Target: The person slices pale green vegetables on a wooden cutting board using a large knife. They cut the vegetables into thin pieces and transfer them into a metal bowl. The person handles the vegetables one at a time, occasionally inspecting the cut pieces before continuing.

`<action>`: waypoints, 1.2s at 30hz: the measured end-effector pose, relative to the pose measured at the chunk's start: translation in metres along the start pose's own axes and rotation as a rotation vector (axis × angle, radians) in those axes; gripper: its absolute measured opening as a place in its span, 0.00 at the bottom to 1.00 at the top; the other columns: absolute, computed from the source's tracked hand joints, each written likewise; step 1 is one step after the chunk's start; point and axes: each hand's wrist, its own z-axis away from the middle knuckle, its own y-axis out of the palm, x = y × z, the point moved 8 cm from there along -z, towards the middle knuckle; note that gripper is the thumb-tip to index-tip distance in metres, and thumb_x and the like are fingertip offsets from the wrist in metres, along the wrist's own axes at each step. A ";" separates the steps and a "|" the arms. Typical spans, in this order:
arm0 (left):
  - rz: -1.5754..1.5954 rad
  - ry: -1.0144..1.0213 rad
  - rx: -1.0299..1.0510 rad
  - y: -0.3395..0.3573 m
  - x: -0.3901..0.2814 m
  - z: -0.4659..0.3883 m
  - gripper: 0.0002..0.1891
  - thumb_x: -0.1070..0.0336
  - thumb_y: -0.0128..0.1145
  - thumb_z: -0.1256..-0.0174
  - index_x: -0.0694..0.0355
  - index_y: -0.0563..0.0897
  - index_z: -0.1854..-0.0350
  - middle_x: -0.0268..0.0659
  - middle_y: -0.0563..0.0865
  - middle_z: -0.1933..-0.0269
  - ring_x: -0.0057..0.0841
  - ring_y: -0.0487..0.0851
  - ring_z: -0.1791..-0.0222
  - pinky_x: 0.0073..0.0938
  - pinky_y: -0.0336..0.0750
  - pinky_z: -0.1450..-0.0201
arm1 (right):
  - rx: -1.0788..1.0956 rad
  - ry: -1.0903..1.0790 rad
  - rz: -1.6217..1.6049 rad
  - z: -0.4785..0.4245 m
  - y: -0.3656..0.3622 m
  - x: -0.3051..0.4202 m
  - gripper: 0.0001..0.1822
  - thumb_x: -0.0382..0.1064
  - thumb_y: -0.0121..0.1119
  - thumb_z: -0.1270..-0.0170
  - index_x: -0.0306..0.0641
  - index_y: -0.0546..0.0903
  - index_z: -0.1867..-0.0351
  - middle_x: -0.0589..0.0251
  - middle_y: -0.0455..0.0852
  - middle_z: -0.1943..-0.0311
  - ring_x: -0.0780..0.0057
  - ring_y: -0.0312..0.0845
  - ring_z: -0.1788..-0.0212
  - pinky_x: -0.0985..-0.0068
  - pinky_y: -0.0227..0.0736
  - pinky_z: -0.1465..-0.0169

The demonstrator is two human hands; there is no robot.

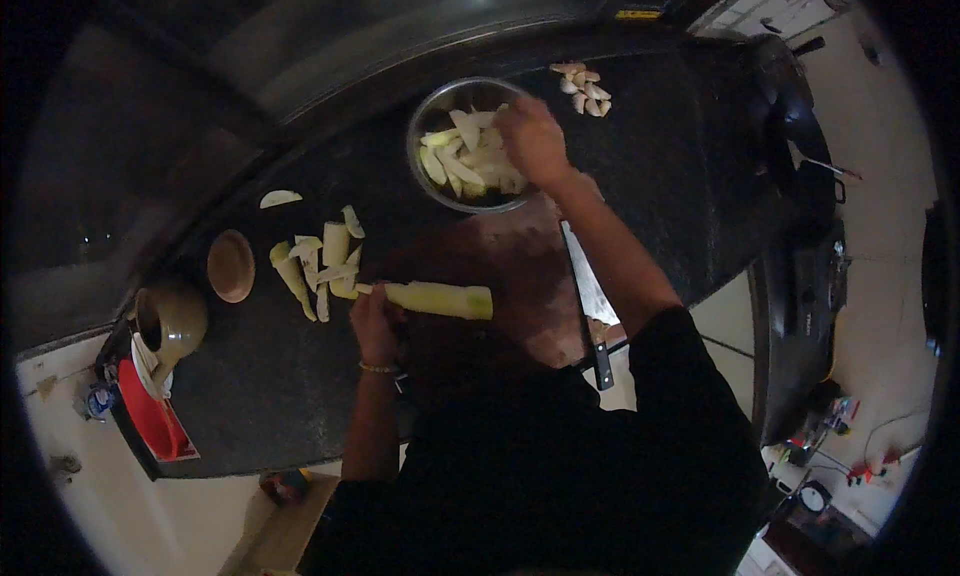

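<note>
My left hand (375, 328) closes around the narrow left end of a long, peeled, pale green vegetable stalk (442, 298), which lies across a dark reddish-brown cutting board (517, 261). Cut chunks and slices of the vegetable (336, 244) lie just beyond that hand. My right hand (534, 141) is over the right side of a round metal bowl (415, 152) with pale vegetable slices (461, 167) in it. Its fingertips are blurred and partly hidden, so I cannot see whether they hold a slice. Under my right forearm, a broad-bladed kitchen knife (589, 272) lies along the board's right side.
Garlic cloves (586, 92) lie right of the bowl on the dark countertop (660, 163). On the left are a single slice (280, 199), a small brown dish (231, 266), a glazed pot (184, 321) and a red basin (146, 403). A wok (787, 118) stands far right.
</note>
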 end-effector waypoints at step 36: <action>0.281 0.038 -0.059 -0.032 0.022 0.049 0.12 0.69 0.51 0.37 0.67 0.76 0.52 0.37 0.81 0.68 0.25 0.83 0.71 0.24 0.78 0.69 | 0.518 0.701 -0.935 0.204 -0.059 0.042 0.07 0.35 0.53 0.36 0.33 0.77 0.66 0.64 0.81 0.68 0.77 0.75 0.67 0.80 0.70 0.60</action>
